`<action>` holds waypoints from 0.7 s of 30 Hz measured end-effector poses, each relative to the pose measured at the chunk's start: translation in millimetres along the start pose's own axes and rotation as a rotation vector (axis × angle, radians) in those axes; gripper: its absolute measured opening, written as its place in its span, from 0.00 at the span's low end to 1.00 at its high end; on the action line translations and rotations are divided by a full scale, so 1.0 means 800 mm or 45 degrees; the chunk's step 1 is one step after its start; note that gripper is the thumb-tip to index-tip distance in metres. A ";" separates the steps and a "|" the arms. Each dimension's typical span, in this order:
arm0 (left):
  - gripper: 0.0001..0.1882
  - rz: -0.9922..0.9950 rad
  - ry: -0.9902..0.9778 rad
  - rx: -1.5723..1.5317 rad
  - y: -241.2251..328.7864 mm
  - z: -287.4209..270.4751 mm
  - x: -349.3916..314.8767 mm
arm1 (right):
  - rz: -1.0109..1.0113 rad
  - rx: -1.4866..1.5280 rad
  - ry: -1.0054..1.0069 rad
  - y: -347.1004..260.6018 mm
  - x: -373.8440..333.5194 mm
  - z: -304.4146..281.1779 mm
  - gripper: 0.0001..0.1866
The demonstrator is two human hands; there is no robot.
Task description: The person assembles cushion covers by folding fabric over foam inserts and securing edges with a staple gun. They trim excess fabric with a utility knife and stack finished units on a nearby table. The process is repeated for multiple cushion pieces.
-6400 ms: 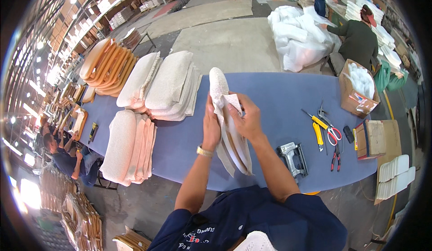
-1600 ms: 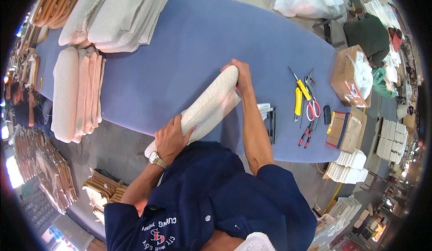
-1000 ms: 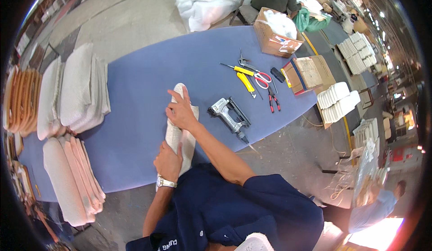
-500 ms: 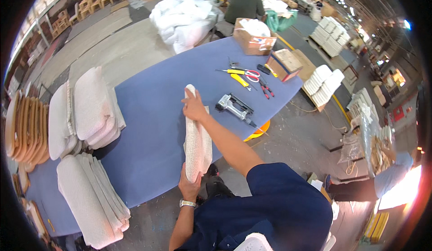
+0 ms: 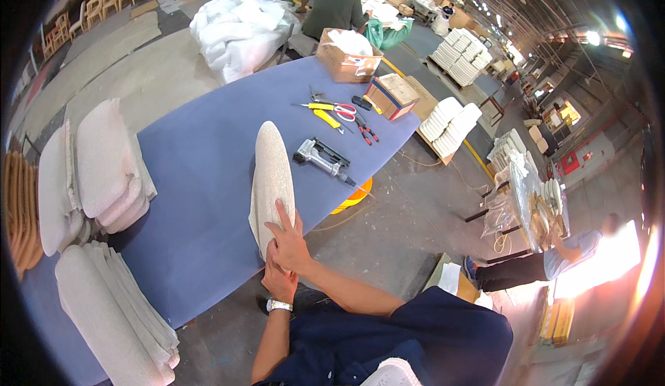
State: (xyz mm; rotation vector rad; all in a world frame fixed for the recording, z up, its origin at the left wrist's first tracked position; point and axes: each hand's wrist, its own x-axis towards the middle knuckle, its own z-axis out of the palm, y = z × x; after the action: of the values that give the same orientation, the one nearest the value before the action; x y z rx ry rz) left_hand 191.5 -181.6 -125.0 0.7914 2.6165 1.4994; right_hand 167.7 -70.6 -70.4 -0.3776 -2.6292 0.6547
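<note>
A long upholstered pad (image 5: 271,171) in light beige fabric is tilted up over the near edge of the blue-covered table, its rounded end pointing away from me. My left hand (image 5: 280,283), with a watch at the wrist, grips the near end from below; my right hand partly covers its fingers. Across the fabric just above it lies my right hand (image 5: 289,249), fingers spread and pressed on the pad's near part. To the right of the pad a staple gun (image 5: 323,159) with an air hose rests on the table.
Stacks of fabric-covered pads (image 5: 114,303) stand along the left of the blue table (image 5: 201,247). Scissors (image 5: 345,112), pliers (image 5: 367,134) and a yellow-handled cutter (image 5: 325,118) lie beyond the staple gun. Cardboard boxes (image 5: 393,96) occupy the far corner. Co-workers (image 5: 334,11) are farther off.
My right hand has come from the pad's far end down to its near end, beside my left. The pad has turned, showing a broader face. My view has swung right.
</note>
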 end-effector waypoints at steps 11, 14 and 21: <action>0.44 -0.163 -0.130 -0.119 -0.077 0.019 0.014 | 0.007 0.119 -0.027 0.018 0.032 0.005 0.21; 0.42 -0.158 -0.196 0.213 -0.026 -0.026 0.035 | -0.023 0.254 -0.053 0.012 0.070 -0.017 0.19; 0.42 0.254 -0.277 0.502 0.210 -0.195 0.125 | 0.188 1.437 -0.088 -0.021 0.168 -0.160 0.22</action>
State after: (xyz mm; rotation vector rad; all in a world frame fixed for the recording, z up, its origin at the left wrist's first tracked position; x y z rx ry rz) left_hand 132.4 -194.3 118.1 1.1998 2.7603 0.8654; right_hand 103.5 11.8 84.0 -0.1804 -1.8623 2.0152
